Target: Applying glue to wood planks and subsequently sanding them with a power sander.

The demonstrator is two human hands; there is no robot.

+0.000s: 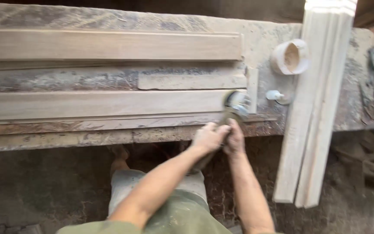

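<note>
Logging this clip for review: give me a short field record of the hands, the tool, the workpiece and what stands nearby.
Left hand: grips the tool's body.
Right hand: on the tool beside the left hand, fingers wrapped.
Tool: handheld power grinder, head at the plank's right end.
Workpiece: long wooden plank lying on the dusty workbench.
Nearby: white cup; moulded board leaning on the bench.

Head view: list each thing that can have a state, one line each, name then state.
Left hand: closed around the power tool's body.
Right hand: closed on the power tool beside the left.
Power tool: held, head at the end of the near board; blurred.
Near board: lying flat on the workbench.
Far board: lying flat.
White cup: tipped on its side, mouth facing the camera.
Moulded planks: leaning against the workbench.
</note>
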